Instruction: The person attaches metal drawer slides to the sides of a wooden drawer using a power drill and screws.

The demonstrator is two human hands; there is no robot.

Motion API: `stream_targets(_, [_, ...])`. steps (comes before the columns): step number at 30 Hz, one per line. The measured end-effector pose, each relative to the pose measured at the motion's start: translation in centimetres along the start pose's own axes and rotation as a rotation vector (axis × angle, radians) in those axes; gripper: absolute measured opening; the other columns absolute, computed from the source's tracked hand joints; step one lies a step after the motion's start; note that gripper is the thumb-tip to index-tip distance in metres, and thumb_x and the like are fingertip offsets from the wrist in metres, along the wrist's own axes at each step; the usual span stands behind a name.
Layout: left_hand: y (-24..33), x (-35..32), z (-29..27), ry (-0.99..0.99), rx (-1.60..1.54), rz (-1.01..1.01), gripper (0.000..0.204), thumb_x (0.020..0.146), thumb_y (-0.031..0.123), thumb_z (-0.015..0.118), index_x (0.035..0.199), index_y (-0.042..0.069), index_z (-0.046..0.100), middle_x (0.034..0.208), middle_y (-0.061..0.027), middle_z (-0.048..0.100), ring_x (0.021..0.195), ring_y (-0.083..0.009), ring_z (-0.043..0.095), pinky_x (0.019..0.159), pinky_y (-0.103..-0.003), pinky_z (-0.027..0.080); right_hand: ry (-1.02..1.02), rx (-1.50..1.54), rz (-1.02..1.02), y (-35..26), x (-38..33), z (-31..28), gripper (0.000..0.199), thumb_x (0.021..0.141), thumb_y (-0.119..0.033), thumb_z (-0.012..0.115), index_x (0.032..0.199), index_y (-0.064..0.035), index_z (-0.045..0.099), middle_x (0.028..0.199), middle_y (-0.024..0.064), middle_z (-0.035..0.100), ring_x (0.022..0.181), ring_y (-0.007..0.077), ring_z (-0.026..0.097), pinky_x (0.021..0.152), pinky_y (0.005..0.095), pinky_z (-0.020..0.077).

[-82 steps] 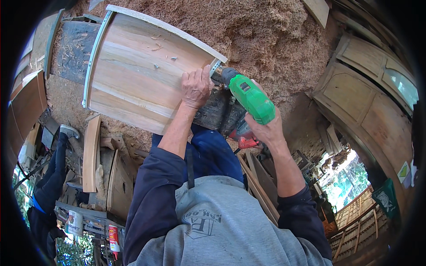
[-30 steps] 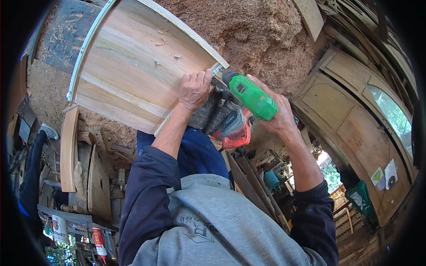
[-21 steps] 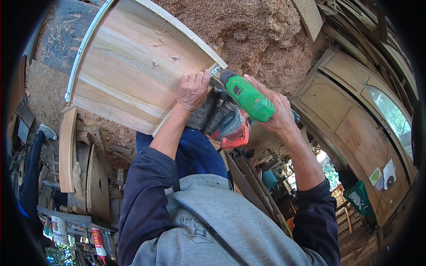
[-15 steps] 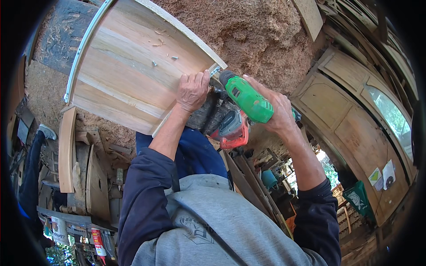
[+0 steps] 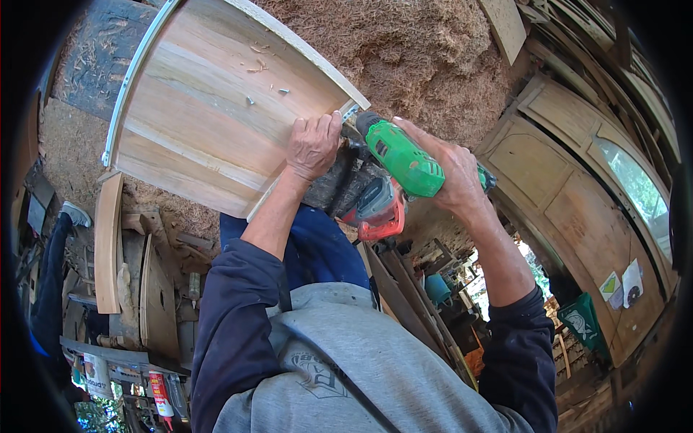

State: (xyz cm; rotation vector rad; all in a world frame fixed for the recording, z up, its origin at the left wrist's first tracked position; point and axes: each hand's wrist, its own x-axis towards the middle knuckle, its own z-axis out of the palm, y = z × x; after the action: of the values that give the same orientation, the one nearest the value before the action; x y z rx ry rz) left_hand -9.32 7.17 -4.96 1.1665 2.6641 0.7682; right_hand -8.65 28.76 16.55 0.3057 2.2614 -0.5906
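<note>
My right hand (image 5: 456, 173) is wrapped round a green power drill (image 5: 404, 160). The drill's black chuck points at the end of a metal slide rail (image 5: 349, 113) on the right side of a wooden drawer (image 5: 209, 94). Beside that rail, my left hand (image 5: 315, 146) is closed over the drawer's edge, with fingertips close to the chuck. Whether it also pinches a screw is hidden. Two loose screws (image 5: 284, 91) and some curled shavings lie on the drawer's bottom. A second pale rail (image 5: 124, 94) runs along its left side.
A red and grey power tool (image 5: 379, 209) sits just below the drill. Wood shavings (image 5: 404, 58) are heaped beyond the drawer. Wooden doors (image 5: 563, 195) lean at the right. Curved wood pieces (image 5: 110, 245) stand at the left, near another person's leg (image 5: 50, 267).
The drill has tilted slightly, and my right hand and forearm have shifted a little to the right. My left hand stays in place on the drawer.
</note>
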Motion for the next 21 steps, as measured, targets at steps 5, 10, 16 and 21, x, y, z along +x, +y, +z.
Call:
stream_targets(5, [0.0,0.0,0.1,0.015,0.011,0.019,0.038,0.089,0.023,0.060,0.122,0.004,0.056,0.087,-0.0055,0.055,0.076,-0.0216,0.056,0.070,-0.040,0.039,0.050,-0.103,-0.098,-0.3,0.2,-0.4,0.086,0.071,-0.023,0.081,0.149,-0.0283,0.046,0.107,0.0122,0.072,0.090,0.0369,0.071,0.075,0.0478,0.0572])
stream_targets(10, [0.0,0.0,0.1,0.006,0.026,0.008,0.038,0.089,0.022,0.059,0.122,0.005,0.055,0.087,-0.0055,0.055,0.077,-0.0215,0.056,0.069,-0.039,0.039,-0.045,-0.282,-0.121,-1.4,1.0,-1.6,0.074,0.078,-0.025,0.077,0.147,-0.0279,0.049,0.101,0.0105,0.071,0.088,0.0350,0.072,0.073,0.0455,0.0581])
stream_targets(16, [0.1,-0.1,-0.1,0.000,0.031,0.010,0.039,0.088,0.023,0.060,0.122,0.005,0.055,0.088,-0.0053,0.054,0.077,-0.0220,0.056,0.070,-0.040,0.039,-0.029,-0.342,-0.215,-1.7,1.9,-2.6,0.063,0.084,-0.026,0.071,0.143,-0.0293,0.053,0.097,0.0092,0.070,0.086,0.0315,0.073,0.072,0.0449,0.0584])
stream_targets(21, [0.1,0.0,0.2,0.008,0.029,0.010,0.041,0.086,0.023,0.061,0.123,0.005,0.055,0.089,-0.0053,0.054,0.077,-0.0221,0.056,0.070,-0.040,0.039,-0.065,-0.430,-0.240,-1.7,2.4,-3.1,0.060,0.085,-0.026,0.069,0.142,-0.0307,0.054,0.093,0.0078,0.070,0.084,0.0306,0.073,0.070,0.0432,0.0585])
